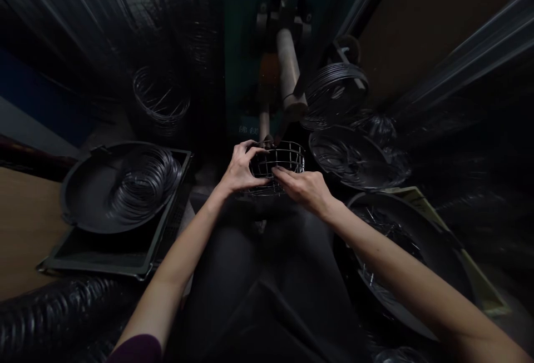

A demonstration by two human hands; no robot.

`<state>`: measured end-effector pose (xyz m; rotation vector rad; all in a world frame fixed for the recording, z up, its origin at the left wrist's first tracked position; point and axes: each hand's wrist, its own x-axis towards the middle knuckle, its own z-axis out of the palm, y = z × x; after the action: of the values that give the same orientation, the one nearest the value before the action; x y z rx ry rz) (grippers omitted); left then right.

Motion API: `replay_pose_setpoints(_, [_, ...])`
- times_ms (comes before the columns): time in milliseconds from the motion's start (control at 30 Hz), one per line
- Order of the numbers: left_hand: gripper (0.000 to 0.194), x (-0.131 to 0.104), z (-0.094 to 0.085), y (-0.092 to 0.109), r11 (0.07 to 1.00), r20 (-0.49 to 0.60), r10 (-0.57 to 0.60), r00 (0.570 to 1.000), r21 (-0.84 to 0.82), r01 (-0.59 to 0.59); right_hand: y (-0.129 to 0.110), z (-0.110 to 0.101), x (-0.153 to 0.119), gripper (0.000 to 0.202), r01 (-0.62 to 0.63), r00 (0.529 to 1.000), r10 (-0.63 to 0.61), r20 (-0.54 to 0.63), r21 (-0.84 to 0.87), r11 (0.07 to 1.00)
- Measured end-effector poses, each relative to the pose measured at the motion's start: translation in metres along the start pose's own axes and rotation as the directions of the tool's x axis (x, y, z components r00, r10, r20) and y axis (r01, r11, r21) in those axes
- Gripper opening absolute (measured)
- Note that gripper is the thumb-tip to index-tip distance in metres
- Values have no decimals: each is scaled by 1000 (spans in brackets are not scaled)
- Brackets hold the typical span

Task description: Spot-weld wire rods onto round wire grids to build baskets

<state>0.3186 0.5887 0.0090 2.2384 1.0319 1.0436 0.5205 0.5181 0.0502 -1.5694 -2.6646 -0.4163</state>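
A round wire basket (294, 156), a cage of thin metal rings and upright wires, stands in front of the machine just above my lap. My left hand (240, 169) grips its left side, thumb low and fingers over the upper rings. From the right, my right hand (305, 186) has its fingers closed against the basket's near side; whether a small wire is pinched there I cannot tell. A machine's vertical rod (264, 121) comes down at the basket's far rim, beside a thick pale cylinder (288, 63).
To the left, a dark pan (85, 204) holding stacked wire rings (146, 182) rests on a crate (102, 260). On the right are a pan of wire rings (340, 154) and a larger pan (442, 240) with short wire pieces. Ring bundles (336, 82) hang behind.
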Motion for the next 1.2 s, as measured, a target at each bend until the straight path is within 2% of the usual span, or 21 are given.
replay_pose_setpoints(200, [70,8,0,-7,1000,-14,1,1000,9,-1,7,1,8,37,18,999,-17,-41,25,1000])
replay_pose_setpoints(333, [69,13,-3,-8,999,27,-29,999,36,28,10,0,11,36,13,999,-10,-45,83,996])
replay_pose_setpoints(500, [68,18,-9,-3,997,63,-63,996,51,60,8,4,7,34,-89,987,111,-117,184,979])
replay_pose_setpoints(600, [66,23,-10,-4,996,47,-80,996,43,78,8,8,4,27,-171,959,216,-184,231,958])
replay_pose_setpoints(733, [68,36,-10,-11,993,28,-105,994,51,103,14,13,13,19,-264,922,321,-215,255,930])
replay_pose_setpoints(967, [66,49,-15,-18,993,60,-107,992,59,103,22,20,25,16,-280,895,379,-237,364,888])
replay_pose_setpoints(1100, [69,68,-15,-22,984,61,-159,985,91,154,28,23,46,17,-312,869,434,-237,419,853])
replay_pose_setpoints(1200, [67,80,-16,-27,987,92,-148,985,85,140,35,18,56,19,-328,844,475,-247,464,823])
